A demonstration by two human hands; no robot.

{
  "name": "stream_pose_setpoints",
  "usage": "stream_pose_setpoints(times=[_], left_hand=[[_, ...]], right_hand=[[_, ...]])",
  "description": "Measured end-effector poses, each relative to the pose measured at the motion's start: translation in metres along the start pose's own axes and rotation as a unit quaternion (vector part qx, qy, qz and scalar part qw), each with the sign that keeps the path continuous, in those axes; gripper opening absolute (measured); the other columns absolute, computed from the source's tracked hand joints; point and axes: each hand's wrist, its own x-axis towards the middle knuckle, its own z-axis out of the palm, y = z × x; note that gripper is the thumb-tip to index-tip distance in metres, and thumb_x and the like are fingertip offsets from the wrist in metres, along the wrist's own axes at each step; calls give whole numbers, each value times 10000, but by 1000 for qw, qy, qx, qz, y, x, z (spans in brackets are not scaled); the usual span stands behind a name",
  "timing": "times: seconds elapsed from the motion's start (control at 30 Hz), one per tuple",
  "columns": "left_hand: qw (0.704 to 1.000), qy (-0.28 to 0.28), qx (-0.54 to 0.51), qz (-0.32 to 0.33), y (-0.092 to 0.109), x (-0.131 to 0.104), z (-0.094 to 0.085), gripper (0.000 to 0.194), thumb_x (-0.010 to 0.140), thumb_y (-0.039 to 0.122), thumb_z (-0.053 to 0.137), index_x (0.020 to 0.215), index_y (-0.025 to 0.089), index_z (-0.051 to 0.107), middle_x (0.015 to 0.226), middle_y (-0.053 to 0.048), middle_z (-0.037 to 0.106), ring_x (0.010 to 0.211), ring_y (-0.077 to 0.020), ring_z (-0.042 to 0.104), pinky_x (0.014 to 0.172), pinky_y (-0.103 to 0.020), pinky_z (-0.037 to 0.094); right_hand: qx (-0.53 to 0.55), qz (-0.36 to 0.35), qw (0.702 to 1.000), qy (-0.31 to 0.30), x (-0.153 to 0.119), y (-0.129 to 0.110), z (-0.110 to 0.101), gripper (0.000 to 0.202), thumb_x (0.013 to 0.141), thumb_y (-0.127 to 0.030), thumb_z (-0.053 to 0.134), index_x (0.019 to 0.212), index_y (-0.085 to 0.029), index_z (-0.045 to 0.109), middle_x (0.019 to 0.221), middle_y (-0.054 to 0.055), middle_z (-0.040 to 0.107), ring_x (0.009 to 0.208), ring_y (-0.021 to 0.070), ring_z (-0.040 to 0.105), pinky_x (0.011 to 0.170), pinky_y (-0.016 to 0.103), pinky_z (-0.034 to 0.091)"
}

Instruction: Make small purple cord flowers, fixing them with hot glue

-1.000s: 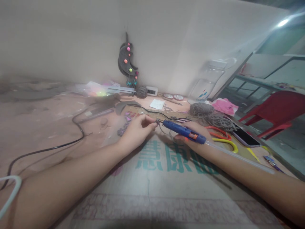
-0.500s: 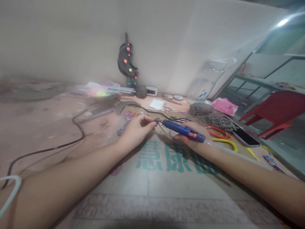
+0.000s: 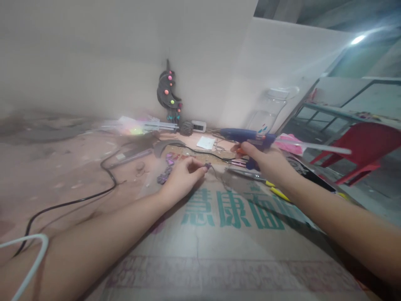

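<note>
glue gun (image 3: 238, 134) in the right hand (image 3: 261, 158)
left of the glue gun, the left hand's (image 3: 183, 180) grip pinches a small purple piece (image 3: 208, 166); the right grip wraps the handle; scissors (image 3: 249, 173) lie nearer than the glue gun.

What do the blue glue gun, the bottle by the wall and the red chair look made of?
Blue glue gun: probably hard plastic, smooth and evenly coloured.
Bottle: clear and glossy, plastic or glass; the wall shows through.
Red chair: likely moulded plastic, smooth, one even colour.
</note>
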Motion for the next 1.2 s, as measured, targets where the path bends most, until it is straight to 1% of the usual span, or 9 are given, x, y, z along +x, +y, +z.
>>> stream_pose_setpoints(times=[0.13,0.3,0.43,0.53,0.83,0.93,1.03,1.13,1.2], left_hand=[[1000,-6,0,-2,-1,1,0,210,788,367,662,816,172,590,810,-34,676,687,-144,600,638,-258,444],[1000,-5,-5,-1,-2,0,-1,212,790,370,658,814,172,586,812,-35,677,707,-151,607,658,-262,450],[1000,-10,-8,-14,-2,-1,-1,228,789,384,658,830,168,593,834,-49,685,757,-168,617,692,-277,461],[1000,-9,-12,-20,-2,0,0,244,779,394,666,829,167,594,820,-47,683,735,-167,613,654,-265,447],[1000,-12,0,-11,2,-2,-1,219,797,377,645,838,167,601,860,-48,689,798,-172,621,709,-270,449],[1000,-8,1,-13,4,-2,-1,215,792,371,646,832,167,590,821,-36,676,768,-166,609,707,-272,443],[1000,-7,0,-6,5,-2,-1,217,784,373,651,811,167,587,793,-29,667,734,-159,598,689,-267,435],[1000,-14,1,-8,5,-2,-1,227,783,382,653,804,168,582,774,-26,663,707,-156,595,671,-265,431],[1000,-14,4,-7,5,-2,-1,237,786,392,654,814,167,583,784,-27,664,709,-155,593,671,-265,428]], right_hand=[[-113,7,993,17,43,0,8,356,784,-448,662,957,-146,735,876,88,746,780,218,663,707,313,511],[-194,67,979,-6,98,33,28,401,803,-472,643,1009,-138,724,863,85,735,788,211,656,737,307,495],[-208,75,975,-29,117,62,38,324,805,-415,657,912,-118,727,765,78,716,737,202,649,693,285,485],[-220,68,972,-38,121,72,38,333,818,-422,645,908,-111,721,763,88,715,739,207,645,688,292,485],[-212,-1,975,-60,104,62,28,407,815,-415,663,1099,-124,672,1041,120,729,947,234,652,854,336,481],[-209,-5,978,-28,86,59,21,413,886,-397,561,1147,-88,645,1121,165,701,1022,258,637,913,379,457],[-184,-33,982,2,55,54,12,407,958,-375,394,1160,-131,650,1225,120,667,1133,231,592,998,367,401],[-111,-39,993,17,22,41,7,421,940,-327,347,830,-150,712,945,81,736,941,222,644,908,348,442],[-68,-62,996,-19,4,28,8,352,889,-240,365,723,-169,667,799,50,713,829,199,637,820,314,455]])
